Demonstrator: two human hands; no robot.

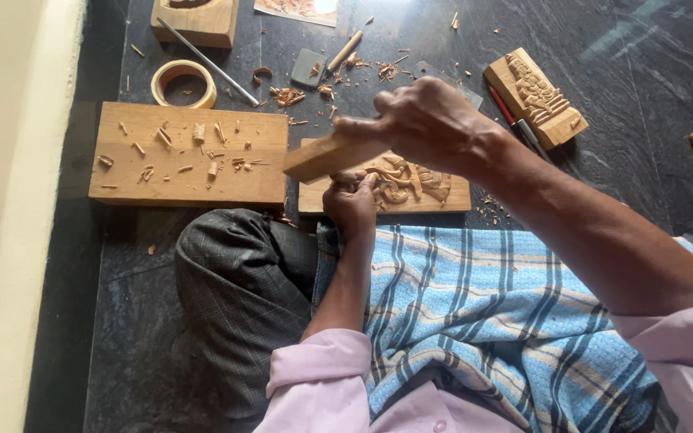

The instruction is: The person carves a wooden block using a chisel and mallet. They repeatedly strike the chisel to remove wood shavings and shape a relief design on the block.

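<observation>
At frame centre, the right hand (423, 120) grips a stiff wooden mallet block (330, 156) by one end; the left hand (352, 200) is closed, its tool hidden, on the rigid, finely cut, chip-prone carved panel (411, 186).

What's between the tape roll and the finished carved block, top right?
Head view: between the tape roll and the carved block, dark floor with a thin metal rod, a small grey stone, a wooden handle and wood chips.

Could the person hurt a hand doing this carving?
Possibly. The left hand sits on the carved panel right under the wooden block raised in the right hand, so a missed blow might hit its fingers. Loose wood chips around could also jab bare skin.
</observation>
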